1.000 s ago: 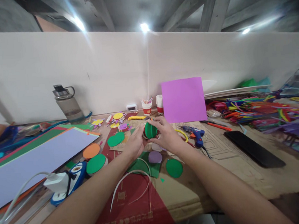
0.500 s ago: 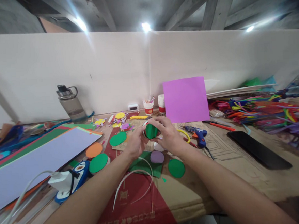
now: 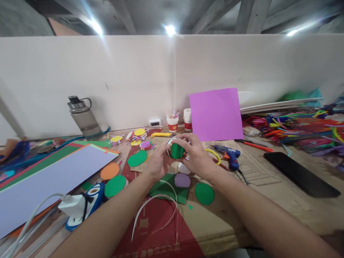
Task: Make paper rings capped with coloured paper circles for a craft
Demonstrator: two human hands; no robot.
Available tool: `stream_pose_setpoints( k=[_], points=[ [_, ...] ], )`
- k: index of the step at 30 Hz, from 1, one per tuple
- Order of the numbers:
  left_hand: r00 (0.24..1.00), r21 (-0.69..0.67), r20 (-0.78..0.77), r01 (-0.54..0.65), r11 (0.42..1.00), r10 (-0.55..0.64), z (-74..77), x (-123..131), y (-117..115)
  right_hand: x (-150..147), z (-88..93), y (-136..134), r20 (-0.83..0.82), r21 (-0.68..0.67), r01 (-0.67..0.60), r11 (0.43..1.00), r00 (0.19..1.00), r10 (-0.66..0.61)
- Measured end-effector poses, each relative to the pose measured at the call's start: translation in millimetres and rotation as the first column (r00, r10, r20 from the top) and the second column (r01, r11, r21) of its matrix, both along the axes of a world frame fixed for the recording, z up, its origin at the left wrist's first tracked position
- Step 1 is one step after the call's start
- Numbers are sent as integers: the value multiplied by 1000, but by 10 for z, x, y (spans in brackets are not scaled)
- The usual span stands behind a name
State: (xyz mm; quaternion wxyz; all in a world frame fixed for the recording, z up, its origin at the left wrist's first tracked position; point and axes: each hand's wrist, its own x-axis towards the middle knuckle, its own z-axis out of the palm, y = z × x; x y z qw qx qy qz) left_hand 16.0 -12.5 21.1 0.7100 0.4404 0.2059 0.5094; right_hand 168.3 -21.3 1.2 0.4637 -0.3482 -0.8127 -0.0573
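Observation:
Between my two hands, above the middle of the table, is a small round piece with a green face and a white rim (image 3: 177, 150). The fingers of my left hand (image 3: 159, 161) close on its left side. My right hand (image 3: 196, 155) grips its top and right edge. Just below lie a white round piece (image 3: 183, 168), a purple disc (image 3: 182, 180) and a sheet of green paper (image 3: 161, 189). A green disc (image 3: 204, 193) rests near my right wrist. Left of my hands are another green disc (image 3: 137, 159), an orange disc (image 3: 109, 171) and a green-topped round piece (image 3: 115, 186).
A blue glue gun (image 3: 233, 158) and a black phone (image 3: 300, 174) lie to the right. Pipe cleaners (image 3: 310, 129) are heaped beyond them. Purple paper (image 3: 216, 115) leans on the wall. A water bottle (image 3: 84, 119), a power strip (image 3: 85, 207) and paper sheets (image 3: 46, 185) occupy the left.
The view has shifted slightly. Both hands still hold the green-faced round piece, which is turned a little; the things on the table lie as before.

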Motion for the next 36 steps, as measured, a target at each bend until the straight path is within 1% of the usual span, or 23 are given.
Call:
stream_pose_setpoints(
  k=[4,9,15,18,20,23,27,29,32,36],
  points=[
    [999,65,-38,25,998,-23,6,-24,-4,2,-2,-9,28,-12,-11,1000,1000,12],
    [998,69,-54,31,997,-28,-16,-42,23,3,-11,-7,49,-16,-8,1000,999,9],
    [999,30,-13,49,998,-49,-40,-30,23,19,-1,5,63,-49,-2,999,998,5],
    [1000,-2,-3,1,1000,-1,-37,-36,24,24,23,-8,-2,-78,-9,997,1000,9],
    [999,-37,15,-31,999,31,-28,-46,28,26,37,-22,-46,-102,8,995,999,-12],
    [998,-73,56,-26,997,30,-14,-59,32,27,48,-36,-69,-115,31,993,997,-39],
    [995,-105,94,-13,994,23,-7,-65,37,27,53,-36,-49,-94,37,995,998,-42],
    [993,-107,118,6,994,7,-2,-72,39,30,53,-27,-35,-71,43,997,998,-46],
    [986,-104,160,74,992,-57,18,-92,35,42,56,-10,-49,-63,47,997,998,-50],
    [974,-109,173,168,980,-148,34,-121,19,55,69,6,-109,-157,35,987,993,-53]
  ],
)
